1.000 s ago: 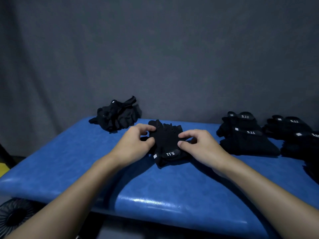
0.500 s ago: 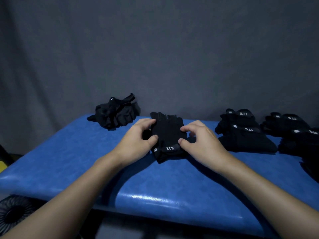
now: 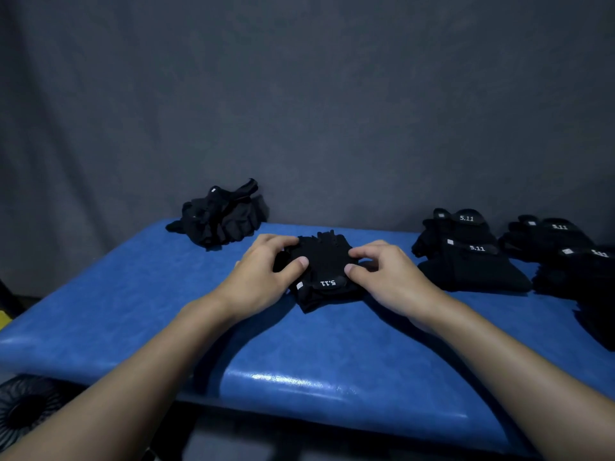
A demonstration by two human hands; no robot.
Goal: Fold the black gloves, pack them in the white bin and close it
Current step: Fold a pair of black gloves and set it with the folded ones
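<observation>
— What is lying on the blue counter (image 3: 133,311)?
— A loose glove heap (image 3: 223,216) is lying leftmost; the left hand (image 3: 263,277) is pinching the 5.11 glove (image 3: 324,266) by its left edge; the right hand (image 3: 387,276) is pinching its right; folded stacks (image 3: 466,254) are sitting rightward.

Free room, read from the centre glove (image 3: 324,261): bare blue table (image 3: 126,311) from 7 to 9 o'clock, plus a strip at 6 o'clock between the forearms (image 3: 166,361). Obstacles — a loose glove heap (image 3: 223,217) at 10 o'clock and folded glove stacks (image 3: 466,261) set close together from 2 to 4 o'clock; the grey backdrop (image 3: 299,111) closes 12 o'clock.
</observation>
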